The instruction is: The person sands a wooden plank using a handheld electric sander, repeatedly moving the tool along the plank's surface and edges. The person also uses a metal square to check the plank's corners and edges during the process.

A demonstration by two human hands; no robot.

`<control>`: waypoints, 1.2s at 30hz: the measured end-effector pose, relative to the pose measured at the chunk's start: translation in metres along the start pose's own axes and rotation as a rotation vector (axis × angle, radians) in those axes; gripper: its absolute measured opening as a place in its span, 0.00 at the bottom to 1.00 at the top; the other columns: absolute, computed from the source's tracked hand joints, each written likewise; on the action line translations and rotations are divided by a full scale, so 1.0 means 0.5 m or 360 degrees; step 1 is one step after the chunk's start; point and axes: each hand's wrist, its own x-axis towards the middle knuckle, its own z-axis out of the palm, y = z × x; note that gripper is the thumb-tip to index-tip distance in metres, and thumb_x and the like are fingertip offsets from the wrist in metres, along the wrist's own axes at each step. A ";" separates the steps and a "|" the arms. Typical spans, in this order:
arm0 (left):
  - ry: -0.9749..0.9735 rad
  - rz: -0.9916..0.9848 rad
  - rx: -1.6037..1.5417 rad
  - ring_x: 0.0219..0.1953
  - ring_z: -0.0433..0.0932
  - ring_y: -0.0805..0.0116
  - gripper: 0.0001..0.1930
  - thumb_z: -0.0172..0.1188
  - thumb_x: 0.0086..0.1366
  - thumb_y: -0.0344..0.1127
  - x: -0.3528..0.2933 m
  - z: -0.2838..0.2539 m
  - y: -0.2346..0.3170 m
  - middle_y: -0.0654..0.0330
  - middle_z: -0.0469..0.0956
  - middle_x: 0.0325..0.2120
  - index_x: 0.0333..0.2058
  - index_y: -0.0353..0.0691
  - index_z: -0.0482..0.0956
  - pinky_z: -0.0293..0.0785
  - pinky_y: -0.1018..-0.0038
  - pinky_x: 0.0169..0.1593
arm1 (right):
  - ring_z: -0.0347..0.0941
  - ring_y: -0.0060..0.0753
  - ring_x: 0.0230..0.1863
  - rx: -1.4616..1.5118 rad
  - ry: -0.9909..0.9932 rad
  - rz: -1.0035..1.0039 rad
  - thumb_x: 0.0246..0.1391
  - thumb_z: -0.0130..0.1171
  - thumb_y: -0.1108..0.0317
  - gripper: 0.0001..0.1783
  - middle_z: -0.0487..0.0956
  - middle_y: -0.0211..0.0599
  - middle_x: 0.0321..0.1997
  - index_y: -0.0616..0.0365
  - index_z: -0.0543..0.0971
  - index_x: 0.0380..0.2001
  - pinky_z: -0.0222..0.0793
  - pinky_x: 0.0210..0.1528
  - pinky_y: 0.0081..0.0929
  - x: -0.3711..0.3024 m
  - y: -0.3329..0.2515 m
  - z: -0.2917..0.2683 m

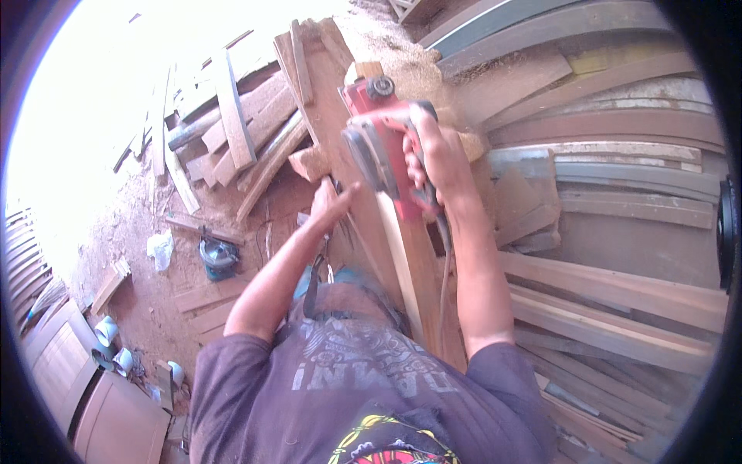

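Observation:
My right hand [437, 166] is wrapped round the rear handle of a red and black electric hand planer [398, 185]. The planer's sole rests on a long, pale timber [410, 271] that lies lengthwise on a wooden bench [331, 100]. A power cord [446, 267] hangs down from the tool beside my right forearm. My left hand [331, 203] is at the left edge of the bench, just below a short wood block [309, 163]. Its fingers and thumb close round a small dark thing there, which I cannot make out.
Sawdust and shavings [413, 58] lie heaped beyond the bench. Stacked boards [610, 301] fill the right side. Loose offcuts [232, 116] are piled at the left. A blue-green power tool [219, 255] and a clear plastic bag [161, 250] sit on the dusty floor.

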 end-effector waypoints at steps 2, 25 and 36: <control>0.0103 0.0062 0.0108 0.59 0.83 0.47 0.42 0.72 0.66 0.62 0.002 0.012 -0.010 0.37 0.82 0.55 0.60 0.28 0.73 0.78 0.57 0.61 | 0.60 0.16 0.17 -0.0039 -0.0030 -0.0142 0.73 0.48 0.38 0.37 0.68 0.22 0.25 0.65 0.86 0.49 0.58 0.18 0.22 0.124 -0.064 0.021; -0.0137 0.0010 0.0035 0.68 0.73 0.32 0.48 0.69 0.69 0.58 0.010 0.004 -0.009 0.24 0.73 0.62 0.67 0.21 0.58 0.69 0.51 0.71 | 0.64 0.14 0.14 0.0052 0.0135 -0.0021 0.76 0.49 0.40 0.31 0.70 0.21 0.17 0.50 0.69 0.22 0.56 0.16 0.19 -0.073 0.045 -0.026; -0.0135 0.0041 0.0083 0.66 0.77 0.40 0.44 0.70 0.70 0.52 0.026 -0.014 0.026 0.31 0.77 0.61 0.67 0.21 0.59 0.72 0.57 0.69 | 0.61 0.18 0.16 0.0030 -0.0172 -0.0207 0.76 0.43 0.41 0.35 0.66 0.23 0.21 0.64 0.87 0.46 0.60 0.18 0.25 0.218 -0.121 0.008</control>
